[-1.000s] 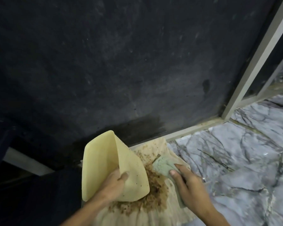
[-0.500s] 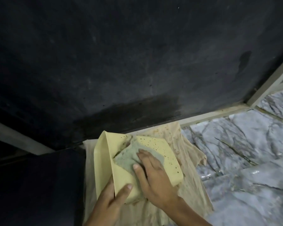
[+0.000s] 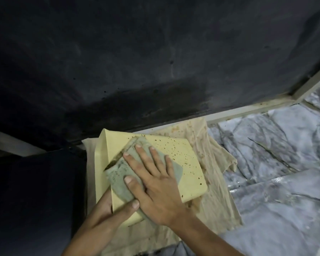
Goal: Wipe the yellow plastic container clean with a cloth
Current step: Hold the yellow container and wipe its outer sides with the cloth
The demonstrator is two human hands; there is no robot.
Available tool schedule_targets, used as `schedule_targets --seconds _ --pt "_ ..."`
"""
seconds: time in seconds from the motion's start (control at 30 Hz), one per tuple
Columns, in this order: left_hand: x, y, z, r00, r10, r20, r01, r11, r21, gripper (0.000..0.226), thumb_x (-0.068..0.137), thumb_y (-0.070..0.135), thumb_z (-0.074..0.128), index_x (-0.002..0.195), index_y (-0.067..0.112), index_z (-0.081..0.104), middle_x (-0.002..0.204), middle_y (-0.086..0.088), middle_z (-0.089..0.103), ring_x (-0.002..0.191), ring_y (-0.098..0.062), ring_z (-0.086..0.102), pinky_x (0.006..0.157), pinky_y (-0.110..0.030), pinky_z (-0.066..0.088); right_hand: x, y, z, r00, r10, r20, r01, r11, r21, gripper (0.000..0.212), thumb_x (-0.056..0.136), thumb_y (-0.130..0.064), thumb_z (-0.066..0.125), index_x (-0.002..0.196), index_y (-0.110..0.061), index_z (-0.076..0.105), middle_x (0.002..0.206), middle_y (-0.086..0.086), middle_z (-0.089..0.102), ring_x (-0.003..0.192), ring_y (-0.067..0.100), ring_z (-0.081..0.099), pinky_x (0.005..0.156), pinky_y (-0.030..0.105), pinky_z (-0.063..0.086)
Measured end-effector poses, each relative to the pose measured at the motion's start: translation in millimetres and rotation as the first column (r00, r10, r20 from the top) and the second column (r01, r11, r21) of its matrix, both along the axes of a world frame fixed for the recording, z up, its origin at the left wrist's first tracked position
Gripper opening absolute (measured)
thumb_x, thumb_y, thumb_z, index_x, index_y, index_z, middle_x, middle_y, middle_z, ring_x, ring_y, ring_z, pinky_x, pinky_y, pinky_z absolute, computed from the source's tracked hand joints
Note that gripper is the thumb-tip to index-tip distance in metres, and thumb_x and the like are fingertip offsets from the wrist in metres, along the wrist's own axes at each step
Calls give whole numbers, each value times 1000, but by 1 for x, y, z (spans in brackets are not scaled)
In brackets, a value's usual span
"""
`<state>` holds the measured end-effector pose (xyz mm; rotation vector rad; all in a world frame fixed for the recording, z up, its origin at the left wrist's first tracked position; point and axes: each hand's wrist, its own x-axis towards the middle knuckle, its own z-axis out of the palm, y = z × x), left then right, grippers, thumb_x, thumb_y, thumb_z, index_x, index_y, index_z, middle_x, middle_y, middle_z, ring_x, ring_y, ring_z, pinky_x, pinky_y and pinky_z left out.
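The yellow plastic container [image 3: 185, 163] lies on a beige cloth sheet [image 3: 216, 200], its broad face up and dotted with small brown specks. A grey-green wiping cloth [image 3: 118, 174] is pressed flat on that face. My right hand [image 3: 155, 185] lies spread on the cloth, fingers pointing away from me. My left hand [image 3: 107, 209] grips the container's near left corner, thumb on top and fingers hidden underneath.
A dark wall [image 3: 137, 61] rises right behind the container, with a pale frame strip [image 3: 248, 109] along its base. Grey veined marble floor [image 3: 275, 154] spreads to the right. A dark area [image 3: 35, 200] lies to the left.
The container went from tilted up over a brown dirt pile to lying flat on the sheet. My right hand brought the cloth onto its face and slid it towards me.
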<state>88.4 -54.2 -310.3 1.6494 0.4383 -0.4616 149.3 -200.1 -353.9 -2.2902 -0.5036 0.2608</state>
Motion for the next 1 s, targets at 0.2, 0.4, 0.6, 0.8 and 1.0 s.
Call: schedule_targets --seconds 0.2,0.4,0.6,0.8,1.0 --pt "-18 6 -14 974 189 -121 -200 976 -83 82 54 26 88 133 25 68 126 0 81 121 -15 74 118 -47 41 3 -36 -44 981 -195 -12 193 976 -102 66 89 -77 9 151 -55 12 165 -23 0 152 10 -10 121 53 -2" --pt "-20 4 -20 963 249 -103 -256 965 -63 75 52 18 88 124 26 72 119 0 83 112 -12 77 111 -41 45 14 -60 -67 921 -377 -101 366 924 -113 66 87 -79 11 150 -58 12 165 -23 4 152 7 -4 123 44 -5" --pt "-17 2 -15 978 195 -73 -196 981 -9 71 60 22 87 128 30 68 122 7 82 122 -12 72 116 -42 44 10 -54 -70 801 -562 -205 544 827 -141 70 88 -74 6 154 -49 5 167 -17 1 152 8 -9 123 46 -4" --pt "-11 0 -9 999 35 -31 -35 999 17 82 72 24 83 148 37 53 138 11 74 132 -9 66 118 -45 42 18 4 -11 981 -141 -133 129 987 -99 60 96 -64 5 152 -50 -9 164 -20 -17 147 8 -27 119 48 -16" --pt "-7 -3 0 999 -30 28 28 998 59 89 81 15 76 156 42 37 146 22 65 140 0 56 124 -38 36 50 36 10 999 8 -47 -7 1000 22 55 99 -62 19 151 -52 9 165 -22 7 151 6 -6 121 46 -7"
